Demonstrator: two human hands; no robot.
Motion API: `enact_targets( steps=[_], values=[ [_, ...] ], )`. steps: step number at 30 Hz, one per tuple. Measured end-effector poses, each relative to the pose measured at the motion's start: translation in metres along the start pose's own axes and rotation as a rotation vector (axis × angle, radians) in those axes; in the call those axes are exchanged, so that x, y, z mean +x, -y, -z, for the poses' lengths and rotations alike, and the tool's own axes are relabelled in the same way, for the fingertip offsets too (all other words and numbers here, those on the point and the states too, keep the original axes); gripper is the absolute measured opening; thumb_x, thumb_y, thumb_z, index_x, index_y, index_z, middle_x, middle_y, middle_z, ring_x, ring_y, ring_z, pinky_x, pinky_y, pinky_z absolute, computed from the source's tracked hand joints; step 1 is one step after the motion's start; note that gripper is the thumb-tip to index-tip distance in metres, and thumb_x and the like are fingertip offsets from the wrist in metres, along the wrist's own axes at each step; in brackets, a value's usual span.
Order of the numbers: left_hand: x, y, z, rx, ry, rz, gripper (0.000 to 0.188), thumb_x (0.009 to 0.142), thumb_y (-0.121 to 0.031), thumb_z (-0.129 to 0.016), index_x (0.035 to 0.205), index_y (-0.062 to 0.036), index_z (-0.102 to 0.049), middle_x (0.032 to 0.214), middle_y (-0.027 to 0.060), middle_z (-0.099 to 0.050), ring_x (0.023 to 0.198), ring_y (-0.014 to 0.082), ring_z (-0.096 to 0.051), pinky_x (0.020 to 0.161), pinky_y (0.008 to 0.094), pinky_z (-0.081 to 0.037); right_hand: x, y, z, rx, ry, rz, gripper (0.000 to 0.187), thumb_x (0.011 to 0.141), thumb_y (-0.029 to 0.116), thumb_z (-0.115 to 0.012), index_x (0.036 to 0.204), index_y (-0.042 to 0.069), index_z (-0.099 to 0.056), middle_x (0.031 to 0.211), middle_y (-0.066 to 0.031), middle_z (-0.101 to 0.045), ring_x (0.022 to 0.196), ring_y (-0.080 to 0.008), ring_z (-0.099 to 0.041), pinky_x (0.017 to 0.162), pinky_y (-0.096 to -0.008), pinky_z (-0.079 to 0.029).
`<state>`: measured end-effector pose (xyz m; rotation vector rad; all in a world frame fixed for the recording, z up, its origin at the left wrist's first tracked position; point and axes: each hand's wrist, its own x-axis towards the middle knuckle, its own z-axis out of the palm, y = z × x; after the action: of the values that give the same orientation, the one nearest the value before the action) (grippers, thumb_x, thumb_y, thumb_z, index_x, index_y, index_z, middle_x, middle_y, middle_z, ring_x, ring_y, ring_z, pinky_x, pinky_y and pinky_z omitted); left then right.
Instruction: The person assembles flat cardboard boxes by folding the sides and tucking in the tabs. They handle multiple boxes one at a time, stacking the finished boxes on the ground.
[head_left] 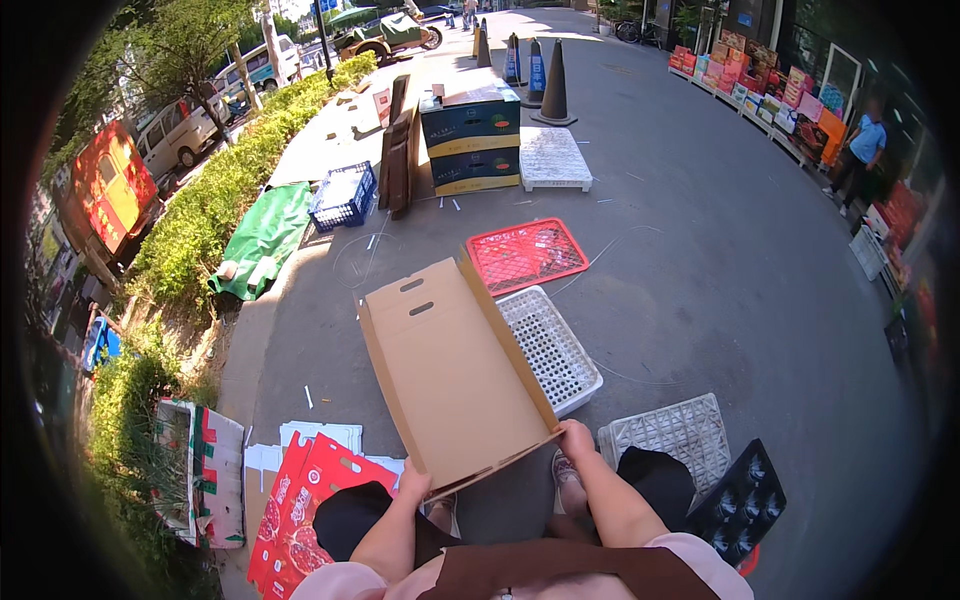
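Both hands grip one flattened brown cardboard box panel (pixel 450 370) by its near edge: the left hand (pixel 412 487) is clamped on the near left corner and the right hand (pixel 576 438) on the near right corner, the two well apart. The panel tilts up and away from the person, and two slotted handle holes show near its far end. It hangs above the grey pavement (pixel 700 280), not resting on it.

Three white plastic lattice crates lie on the pavement: one (pixel 556 352) just beyond the panel's right edge, one (pixel 672 437) near the right hand, and one (pixel 552 158) far off beside two stacked dark green-and-yellow cartons (pixel 471 144). One red plastic lattice crate (pixel 527 254) lies past the first white one. One blue plastic crate (pixel 343 196) sits by a green tarpaulin (pixel 265 238) at the pavement's left edge. Flat red printed cardboard sheets (pixel 295 510) lie beside the left hand, and one black moulded tray (pixel 738 503) sits to the lower right. Three traffic cones (pixel 554 88) stand at the far end.
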<state>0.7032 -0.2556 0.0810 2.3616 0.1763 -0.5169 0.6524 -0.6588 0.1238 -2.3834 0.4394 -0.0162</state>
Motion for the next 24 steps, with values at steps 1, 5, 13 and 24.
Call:
enact_targets(
  steps=[1, 5, 13, 24],
  values=[
    [-0.003, 0.005, 0.0, 0.001, 0.098, -0.054, 0.095, 0.079, -0.034, -0.069, 0.145, -0.0023, -0.008, 0.115, 0.0286, -0.061, 0.104, 0.0402, -0.062, 0.09, 0.0423, -0.049, 0.001, -0.003, 0.004, 0.009, 0.006, -0.017, 0.018, 0.066, 0.014, -0.08, 0.083, 0.012, -0.074, 0.088, -0.0129, -0.068, 0.083, -0.0311, -0.066, 0.074, -0.0386, -0.053],
    [-0.012, 0.029, 0.017, 0.027, 0.4, -0.147, 0.127, 0.072, -0.024, -0.081, 0.142, -0.004, 0.023, 0.121, 0.0246, -0.059, 0.109, 0.0339, -0.062, 0.092, 0.0366, -0.049, -0.001, 0.015, 0.015, 0.061, 0.03, -0.053, 0.019, 0.067, 0.01, -0.08, 0.085, 0.012, -0.075, 0.089, -0.014, -0.069, 0.082, -0.0304, -0.067, 0.072, -0.0383, -0.053],
    [-0.04, -0.007, 0.016, -0.369, 0.7, -0.056, 0.124, 0.079, 0.008, -0.07, 0.141, -0.02, 0.033, 0.129, 0.0226, -0.054, 0.117, 0.0285, -0.056, 0.095, 0.0404, -0.049, 0.002, -0.03, 0.016, 0.049, 0.084, -0.149, 0.013, 0.073, 0.006, -0.074, 0.085, 0.012, -0.076, 0.087, -0.0107, -0.072, 0.077, -0.0223, -0.069, 0.071, -0.0342, -0.054],
    [-0.033, 0.001, 0.011, -0.657, 0.531, 0.164, 0.108, 0.082, 0.011, -0.065, 0.152, -0.0311, 0.005, 0.115, 0.0116, -0.062, 0.103, 0.0206, -0.06, 0.076, 0.0326, -0.052, 0.011, -0.027, 0.032, 0.113, 0.445, -0.038, 0.022, 0.081, 0.02, -0.073, 0.099, 0.009, -0.073, 0.096, -0.0118, -0.071, 0.092, -0.0267, -0.067, 0.084, -0.0357, -0.05]
  ],
)
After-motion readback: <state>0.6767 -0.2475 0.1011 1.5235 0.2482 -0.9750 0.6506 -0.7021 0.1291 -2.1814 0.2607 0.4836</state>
